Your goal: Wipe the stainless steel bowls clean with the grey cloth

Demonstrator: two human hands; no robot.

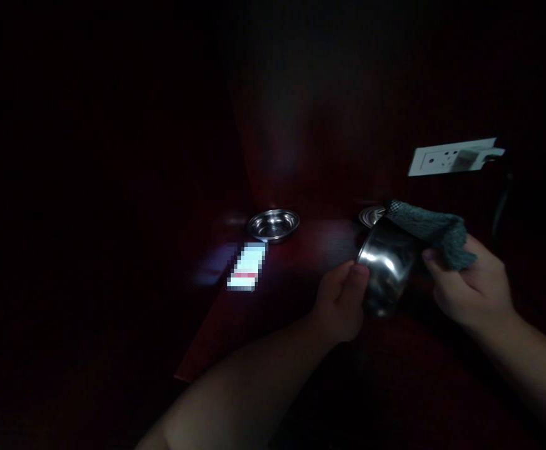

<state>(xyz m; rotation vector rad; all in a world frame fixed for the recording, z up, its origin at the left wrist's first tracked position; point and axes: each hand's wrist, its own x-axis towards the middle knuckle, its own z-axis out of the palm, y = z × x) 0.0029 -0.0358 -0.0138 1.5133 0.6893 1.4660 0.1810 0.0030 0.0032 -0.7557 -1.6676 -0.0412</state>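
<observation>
My left hand grips the rim of a shiny steel cup-like vessel, thumb on the outside. The vessel is tilted and held up in the air; its inside does not show. In my right hand is a bunched grey-green cloth, which lies along the vessel's upper right side. The fingers of my right hand are partly hidden behind the cloth. Behind the vessel, another round steel dish shows only in part.
A shallow steel bowl stands on the dark red tabletop. Just in front of it lies a lit, blurred-out phone. A white socket plate with a plugged-in charger and cable is on the right wall. The surroundings are very dark.
</observation>
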